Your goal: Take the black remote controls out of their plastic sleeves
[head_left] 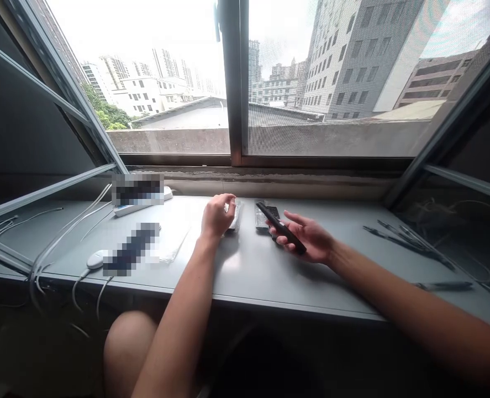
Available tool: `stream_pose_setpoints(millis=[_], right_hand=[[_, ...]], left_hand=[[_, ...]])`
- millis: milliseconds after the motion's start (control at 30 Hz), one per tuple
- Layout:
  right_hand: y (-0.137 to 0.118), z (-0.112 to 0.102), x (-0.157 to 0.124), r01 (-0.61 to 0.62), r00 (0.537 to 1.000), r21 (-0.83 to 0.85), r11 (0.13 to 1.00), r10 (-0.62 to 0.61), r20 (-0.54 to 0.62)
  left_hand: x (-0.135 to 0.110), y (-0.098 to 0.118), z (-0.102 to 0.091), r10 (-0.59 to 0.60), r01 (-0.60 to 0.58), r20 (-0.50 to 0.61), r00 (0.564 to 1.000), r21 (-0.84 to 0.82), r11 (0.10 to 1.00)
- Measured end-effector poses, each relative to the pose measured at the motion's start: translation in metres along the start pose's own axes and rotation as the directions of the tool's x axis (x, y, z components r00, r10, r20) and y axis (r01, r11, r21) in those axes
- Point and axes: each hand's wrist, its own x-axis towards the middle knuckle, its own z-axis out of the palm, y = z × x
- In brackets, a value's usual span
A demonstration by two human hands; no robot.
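My right hand (313, 239) is wrapped round a slim black bar-shaped device (284, 229), held tilted above the desk. Its thumb is raised off the device and the fingers curl beneath. Which kind of device it is cannot be made out. Behind it on the desk lies a clear plastic pack (262, 221) with dark contents, partly covered by the device. My left hand (217, 215) is closed, fingers curled and thumb bent towards them; anything in its grip is hidden. Just beside it is another clear plastic pack (236, 216), partly behind the fingers.
The grey desk (245, 276) runs along a window. At left are a white power strip (145, 203), white cables (68, 226), a round white charger (98, 258), a white sheet (174, 243) and blurred-out items. Several pens (410, 240) lie right. Metal frames (62, 188) flank both sides.
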Motion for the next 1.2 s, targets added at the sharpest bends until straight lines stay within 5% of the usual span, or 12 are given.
stream_pose_setpoints(millis=[233, 533, 767, 1200], right_hand=[[0.000, -0.009, 0.002, -0.014, 0.991, -0.028, 1.000, 0.018, 0.131], [0.001, -0.006, 0.003, 0.050, 0.997, 0.028, 0.998, -0.048, -0.057], [0.002, -0.002, 0.000, 0.060, 0.996, 0.042, 0.997, -0.062, 0.064], [0.010, -0.001, 0.000, 0.165, 0.986, -0.149, 0.975, -0.158, 0.054]], left_hand=[[0.000, 0.001, -0.001, -0.003, 0.003, 0.006, 1.000, 0.000, 1.000], [0.000, 0.003, -0.001, -0.026, 0.026, 0.023, 0.999, -0.001, 1.000], [0.001, 0.003, -0.002, -0.034, 0.034, 0.027, 0.999, 0.007, 0.999], [0.001, 0.005, -0.003, -0.026, 0.025, 0.027, 0.999, 0.019, 1.000]])
